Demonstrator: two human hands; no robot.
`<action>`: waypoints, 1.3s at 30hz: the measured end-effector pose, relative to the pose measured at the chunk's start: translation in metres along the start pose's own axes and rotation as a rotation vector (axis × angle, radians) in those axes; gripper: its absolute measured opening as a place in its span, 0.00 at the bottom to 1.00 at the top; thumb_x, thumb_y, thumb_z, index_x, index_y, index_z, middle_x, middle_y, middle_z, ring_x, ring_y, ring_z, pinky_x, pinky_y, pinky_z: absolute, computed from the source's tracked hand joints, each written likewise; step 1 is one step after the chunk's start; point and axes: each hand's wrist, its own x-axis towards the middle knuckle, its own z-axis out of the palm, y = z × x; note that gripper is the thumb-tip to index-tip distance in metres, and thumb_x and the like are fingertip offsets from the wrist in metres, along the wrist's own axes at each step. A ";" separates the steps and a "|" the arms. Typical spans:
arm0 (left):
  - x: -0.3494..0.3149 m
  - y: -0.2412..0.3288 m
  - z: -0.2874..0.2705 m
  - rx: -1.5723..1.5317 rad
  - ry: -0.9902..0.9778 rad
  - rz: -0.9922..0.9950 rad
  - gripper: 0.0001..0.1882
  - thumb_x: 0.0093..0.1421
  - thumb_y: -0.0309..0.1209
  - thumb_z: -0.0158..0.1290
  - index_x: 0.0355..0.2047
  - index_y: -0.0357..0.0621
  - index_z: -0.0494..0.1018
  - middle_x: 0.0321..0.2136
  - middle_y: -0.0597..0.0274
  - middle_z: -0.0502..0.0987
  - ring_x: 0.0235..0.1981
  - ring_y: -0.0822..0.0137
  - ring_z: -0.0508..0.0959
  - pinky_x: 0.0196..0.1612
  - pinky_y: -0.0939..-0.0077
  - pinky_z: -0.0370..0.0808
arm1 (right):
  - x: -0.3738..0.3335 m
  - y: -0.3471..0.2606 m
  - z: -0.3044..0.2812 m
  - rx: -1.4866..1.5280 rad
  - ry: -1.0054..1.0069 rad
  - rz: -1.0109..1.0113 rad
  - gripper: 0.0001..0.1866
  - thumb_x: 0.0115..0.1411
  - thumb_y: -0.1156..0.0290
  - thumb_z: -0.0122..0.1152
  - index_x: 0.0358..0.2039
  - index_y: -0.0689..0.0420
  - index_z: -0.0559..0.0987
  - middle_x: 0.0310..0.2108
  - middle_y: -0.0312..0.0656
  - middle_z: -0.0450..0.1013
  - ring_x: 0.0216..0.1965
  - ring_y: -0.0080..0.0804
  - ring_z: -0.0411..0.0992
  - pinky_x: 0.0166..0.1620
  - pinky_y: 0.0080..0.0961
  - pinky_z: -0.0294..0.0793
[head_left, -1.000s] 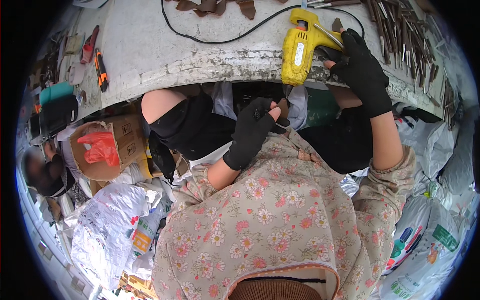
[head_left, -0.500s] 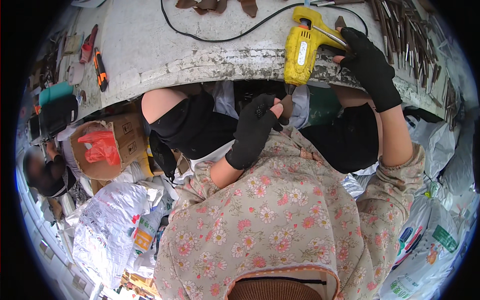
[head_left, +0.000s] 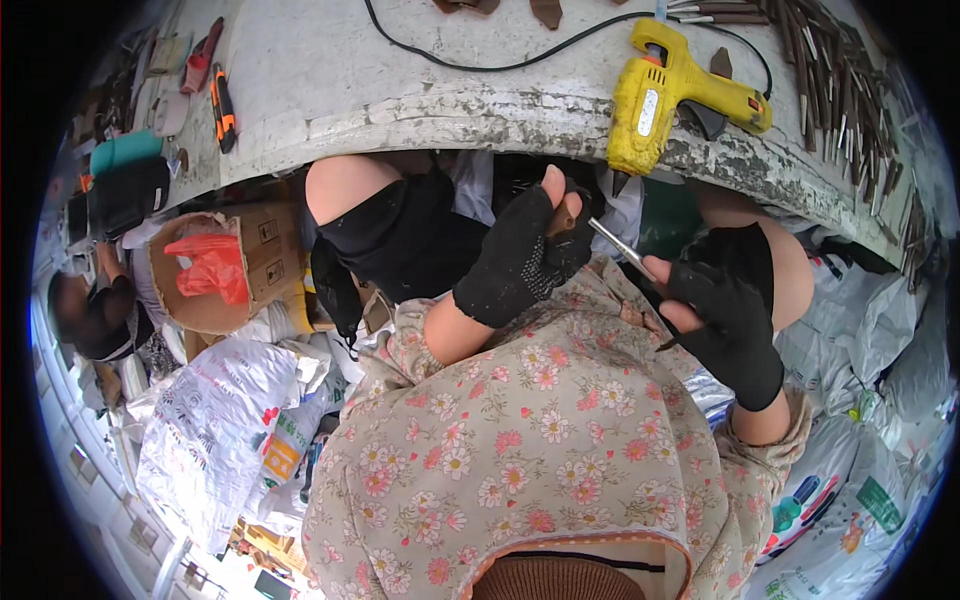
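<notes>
My left hand [head_left: 525, 250], in a black fingerless glove, is closed on a small brown leather-like piece [head_left: 566, 216], mostly hidden by the fingers. In my gloved right hand [head_left: 722, 325] is a slim silver metal rod [head_left: 618, 241], pinched by thumb and fingers. Its tip points at the brown piece, close to my left fingers; whether they touch I cannot tell. The rod's other end is hidden in the hand. Just beyond both hands, a yellow glue gun [head_left: 648, 105] lies on the table edge, nozzle jutting over my lap, with neither hand on it.
Brown sticks with silver ends [head_left: 835, 95] cover the right of the worn table [head_left: 330, 100]. A black cord [head_left: 480, 68] curves across it. An orange-black utility knife [head_left: 222, 110] lies left. Below stand a cardboard box [head_left: 270, 255] and plastic bags [head_left: 215, 430]. Another person [head_left: 100, 320] sits far left.
My right hand has let go of the glue gun and come down toward my left hand with the rod. My left hand has moved the brown piece away from the nozzle.
</notes>
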 end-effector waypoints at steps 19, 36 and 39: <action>-0.023 -0.001 0.018 0.942 0.340 0.441 0.14 0.61 0.38 0.46 0.28 0.39 0.70 0.19 0.71 0.67 0.21 0.80 0.65 0.25 0.83 0.62 | 0.008 -0.023 -0.005 -0.267 -0.153 -0.080 0.26 0.46 0.78 0.60 0.49 0.48 0.73 0.24 0.39 0.69 0.24 0.36 0.68 0.27 0.28 0.67; -0.012 0.036 -0.015 1.436 -0.109 0.407 0.08 0.50 0.26 0.56 0.31 0.39 0.73 0.24 0.65 0.71 0.28 0.72 0.70 0.32 0.80 0.67 | 0.035 0.014 0.016 0.644 -0.213 0.582 0.20 0.52 0.79 0.58 0.47 0.58 0.68 0.26 0.34 0.71 0.18 0.14 0.64 0.22 0.11 0.64; -0.011 0.042 -0.013 1.583 -0.184 0.502 0.09 0.45 0.24 0.59 0.29 0.39 0.74 0.26 0.61 0.73 0.29 0.68 0.73 0.31 0.77 0.69 | 0.034 0.026 0.012 0.599 -0.261 0.546 0.19 0.53 0.76 0.58 0.46 0.59 0.68 0.28 0.35 0.71 0.19 0.15 0.65 0.22 0.13 0.64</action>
